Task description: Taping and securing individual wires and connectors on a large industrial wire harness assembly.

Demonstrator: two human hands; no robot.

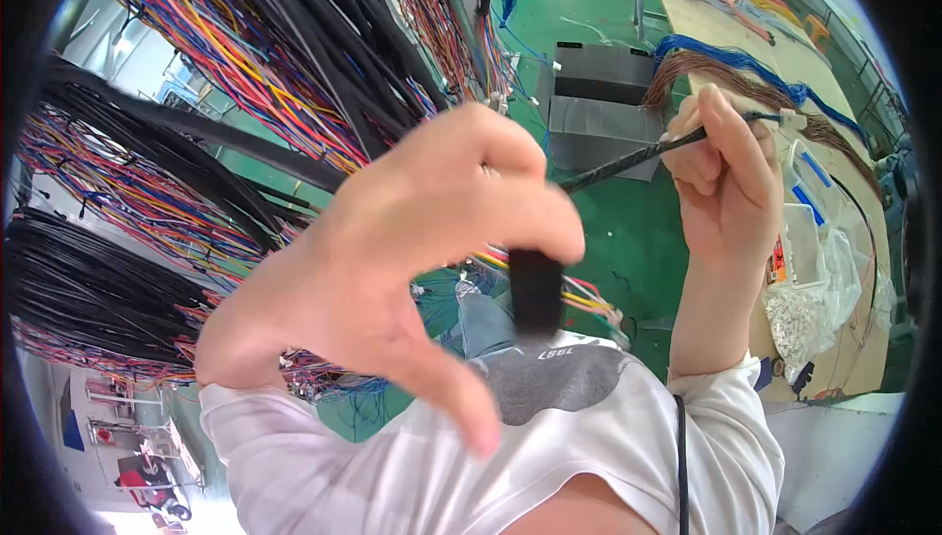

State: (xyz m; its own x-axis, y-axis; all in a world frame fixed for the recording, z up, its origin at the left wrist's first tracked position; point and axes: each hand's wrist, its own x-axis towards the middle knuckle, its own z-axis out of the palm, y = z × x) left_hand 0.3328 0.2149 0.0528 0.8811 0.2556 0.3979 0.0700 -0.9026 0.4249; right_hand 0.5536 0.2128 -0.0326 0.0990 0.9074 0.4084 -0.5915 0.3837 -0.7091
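Head view, looking down: two bare hands are raised in front of a white shirt (589, 437). One black taped cable (628, 160) runs between them, slanting up from left to right. The left hand (392, 270), large and close to the camera, pinches one black roll of tape (536, 292) between its fingertips just below the cable's lower end; the roll looks dark, matte and slightly blurred. The right hand (721, 167) is clenched around the cable's upper end, where one small pale connector (790, 120) sticks out past the fingers. The cable is thin, wrapped in glossy black tape with a spiral pattern. Behind the hands, many bundles of coloured wires (196, 74) and black wires (88, 290) hang in rows. One long wooden workbench (785, 54) stands at right on a green floor (589, 15).
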